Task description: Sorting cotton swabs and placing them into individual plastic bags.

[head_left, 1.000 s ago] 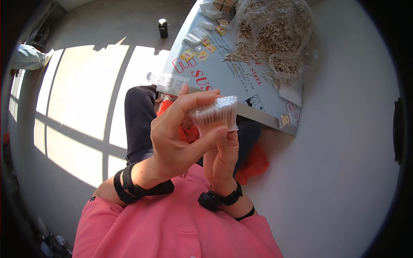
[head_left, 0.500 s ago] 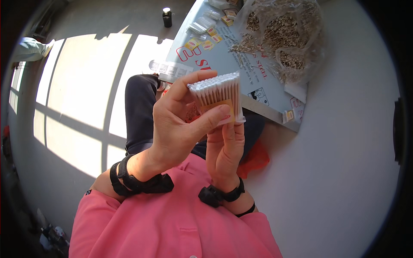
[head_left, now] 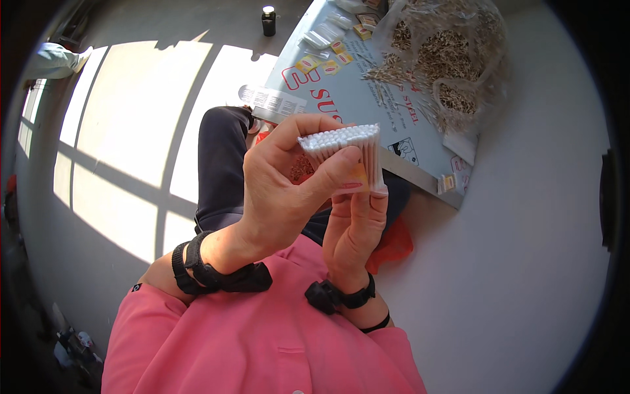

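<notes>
A clear bag of cotton swabs (head_left: 341,137) is held up in front of me, its white cotton tips facing up and a yellow card showing inside. My left hand (head_left: 282,174) is closed round its left side, with the thumb pressed across the front and the fingers behind. From below, my right hand (head_left: 354,230) grips the bag's lower right corner with its fingertips. The bag hides parts of the fingers of both hands.
Past my knees stands a table (head_left: 341,72) with a printed covering. On it lie a big clear bag of loose swabs (head_left: 453,52), small yellow cards (head_left: 307,64) and clear packets (head_left: 321,36). A dark bottle (head_left: 268,21) stands on the floor; another person's leg (head_left: 56,60) shows far left.
Both hands and the bag have shifted slightly right and down in the picture. The bag has tipped so its cotton tips show more, and my left thumb sits higher across the card.
</notes>
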`<state>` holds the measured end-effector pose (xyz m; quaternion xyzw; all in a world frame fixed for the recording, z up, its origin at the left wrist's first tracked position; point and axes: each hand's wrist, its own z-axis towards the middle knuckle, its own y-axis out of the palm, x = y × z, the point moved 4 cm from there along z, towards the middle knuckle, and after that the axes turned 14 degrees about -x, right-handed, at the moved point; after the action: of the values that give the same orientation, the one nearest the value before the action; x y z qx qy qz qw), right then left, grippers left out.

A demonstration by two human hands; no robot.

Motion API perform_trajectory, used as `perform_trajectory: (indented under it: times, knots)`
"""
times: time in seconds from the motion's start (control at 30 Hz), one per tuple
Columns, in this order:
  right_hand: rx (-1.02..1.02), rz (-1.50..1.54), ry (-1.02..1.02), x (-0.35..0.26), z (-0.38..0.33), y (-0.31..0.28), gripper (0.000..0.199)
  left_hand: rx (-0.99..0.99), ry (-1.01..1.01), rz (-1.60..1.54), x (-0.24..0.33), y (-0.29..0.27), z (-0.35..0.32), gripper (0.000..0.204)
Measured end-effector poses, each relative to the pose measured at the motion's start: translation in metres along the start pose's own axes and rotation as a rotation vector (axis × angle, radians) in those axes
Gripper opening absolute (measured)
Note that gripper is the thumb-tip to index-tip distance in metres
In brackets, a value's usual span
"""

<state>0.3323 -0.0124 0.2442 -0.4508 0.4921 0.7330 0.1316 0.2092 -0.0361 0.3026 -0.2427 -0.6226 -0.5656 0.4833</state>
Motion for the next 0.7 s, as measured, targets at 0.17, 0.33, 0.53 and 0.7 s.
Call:
perform_trajectory:
  times: [0.17,0.33,0.53,0.7]
  knots:
    - [-0.013,0.004,0.001,-0.001,0.002,0.002,0.04,0.014,0.022,0.063,0.001,0.0,0.001,0.028]
    - [-0.011,0.033,0.045,-0.001,0.003,0.003,0.045,-0.051,0.11,0.154,0.004,0.001,-0.002,0.025]
    - [0.056,0.262,0.052,0.009,0.0,-0.002,0.018,-0.193,0.179,0.511,0.017,0.005,-0.007,0.027]
    - [0.035,0.241,0.064,0.004,-0.004,0.002,0.02,-0.239,0.215,0.587,0.021,0.01,-0.008,0.028]
